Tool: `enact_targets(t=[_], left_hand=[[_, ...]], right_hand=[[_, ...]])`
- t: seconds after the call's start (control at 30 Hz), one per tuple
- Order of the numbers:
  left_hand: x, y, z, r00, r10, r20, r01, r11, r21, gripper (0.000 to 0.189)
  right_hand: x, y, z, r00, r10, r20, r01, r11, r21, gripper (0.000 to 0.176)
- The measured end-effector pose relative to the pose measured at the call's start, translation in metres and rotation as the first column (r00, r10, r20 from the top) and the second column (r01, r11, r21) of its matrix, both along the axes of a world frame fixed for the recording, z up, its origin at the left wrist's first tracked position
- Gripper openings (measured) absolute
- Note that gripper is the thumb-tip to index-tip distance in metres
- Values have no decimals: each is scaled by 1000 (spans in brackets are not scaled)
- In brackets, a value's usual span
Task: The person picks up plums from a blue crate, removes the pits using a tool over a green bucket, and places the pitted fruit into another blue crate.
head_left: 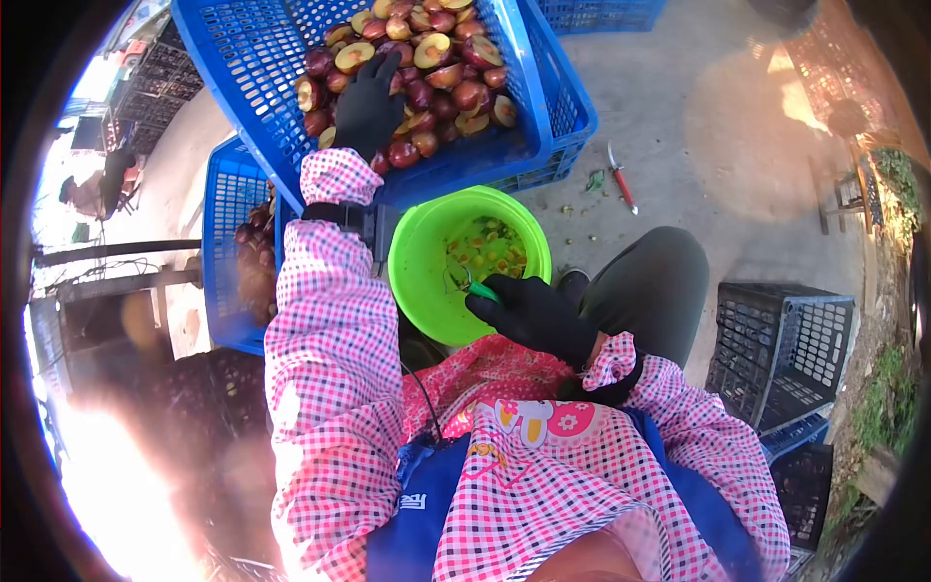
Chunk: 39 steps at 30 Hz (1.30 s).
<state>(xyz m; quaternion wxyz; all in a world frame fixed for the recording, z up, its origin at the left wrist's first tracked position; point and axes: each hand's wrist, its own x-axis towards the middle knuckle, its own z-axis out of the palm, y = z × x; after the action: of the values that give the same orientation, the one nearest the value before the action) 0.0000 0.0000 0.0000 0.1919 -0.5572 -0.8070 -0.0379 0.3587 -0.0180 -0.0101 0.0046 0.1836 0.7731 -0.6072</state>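
Observation:
My left hand [367,105], in a black glove, reaches into a blue plastic crate [254,82], its fingers stretched over the fruit. Under and around it lie many plums [446,85], several cut in half with yellow flesh showing. My right hand [543,315], also gloved in black, is closed round a small green-handled tool [482,290] with a thin metal end. That tool points over the near side of a bright green bucket [412,233]. Inside the bucket are small yellow-brown fruit bits or pits [490,250].
A second blue crate [221,199] with dark plums stands at the left. On the concrete floor lies a red-handled tool with a curved blade [622,180]. A black crate [776,349] stands beyond my knee at the right. Another person [97,189] is far left.

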Motion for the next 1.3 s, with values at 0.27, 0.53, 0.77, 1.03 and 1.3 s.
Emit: enact_targets(t=[0.27, 0.53, 0.77, 1.03, 1.3], left_hand=[[115, -77, 22, -353, -480, 803, -558, 797, 230, 40], [211, -128, 2, 17, -362, 932, -217, 909, 357, 42], [220, -126, -9, -688, -674, 271, -691, 722, 40, 42], [236, -114, 6, -557, -698, 450, -718, 677, 160, 48], [238, -117, -11, -530, -663, 528, -731, 673, 112, 58]], right_hand=[[-10, 6, 14, 955, -291, -56, 287, 955, -78, 32], [-4, 0, 17, 959, -233, -160, 262, 945, 194, 34], [-3, -7, 7, 955, -203, -214, 246, 949, 199, 38], [-5, -8, 7, 957, -196, -212, 225, 967, 122, 41], [-7, -10, 0, 963, -120, -242, 118, 993, -22, 45]])
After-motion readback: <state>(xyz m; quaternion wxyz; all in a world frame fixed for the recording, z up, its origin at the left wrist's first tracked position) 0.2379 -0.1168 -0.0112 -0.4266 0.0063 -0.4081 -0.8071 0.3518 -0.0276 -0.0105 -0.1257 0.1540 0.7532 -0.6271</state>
